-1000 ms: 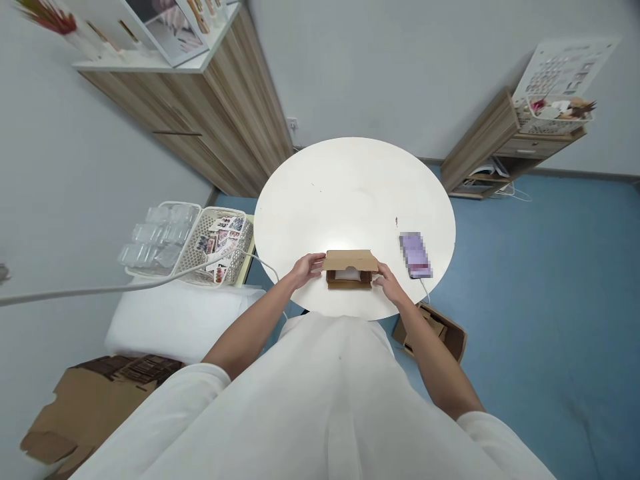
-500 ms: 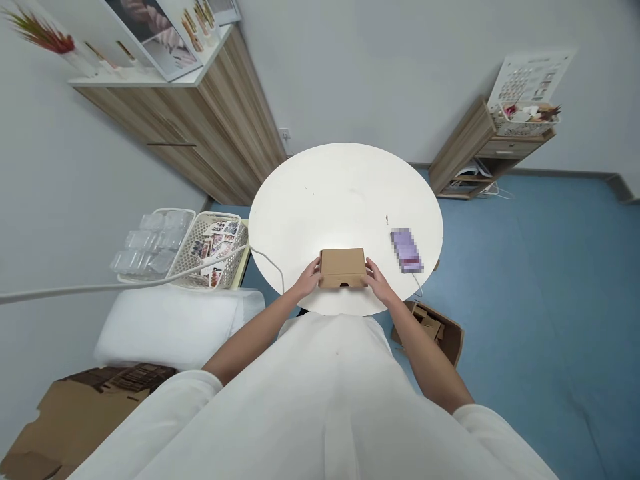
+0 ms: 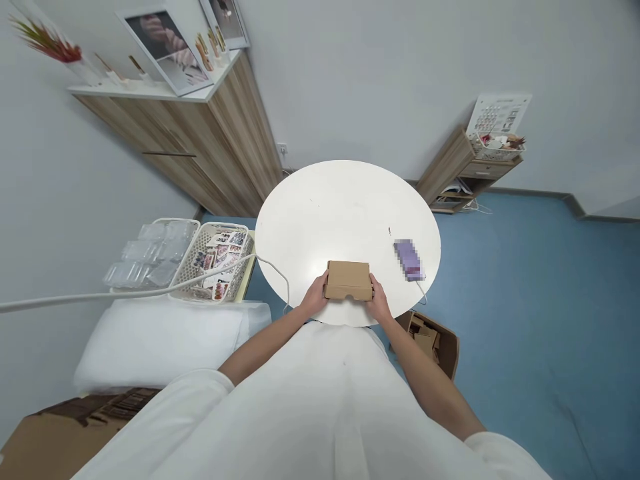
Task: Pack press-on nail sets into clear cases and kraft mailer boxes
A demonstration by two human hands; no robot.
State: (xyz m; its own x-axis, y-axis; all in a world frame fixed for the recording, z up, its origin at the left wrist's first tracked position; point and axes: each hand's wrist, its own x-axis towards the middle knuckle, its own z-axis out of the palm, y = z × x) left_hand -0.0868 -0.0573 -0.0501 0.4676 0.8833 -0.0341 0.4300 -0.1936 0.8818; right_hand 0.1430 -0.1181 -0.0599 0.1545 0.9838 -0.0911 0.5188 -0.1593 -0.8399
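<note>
A small brown cardboard box with its lid closed is at the near edge of the round white table. My left hand grips its left side, and my right hand grips its right side. Both hands are closed on the box, with the fingertips partly hidden behind its sides. A half-round notch shows in the middle of its near edge. To the right on the tabletop lies a purple, pixelated phone-like object with a white cable.
At left are a basket of patterned cards, clear plastic packs, a white wrapped roll and a large carton. A white cable crosses there. An open carton of cardboard pieces stands right; cabinets line the wall.
My hands have closed in firmly on the box's two sides. The box looks slightly lifted or tilted, its front face showing more. The whole view has shifted a little.
</note>
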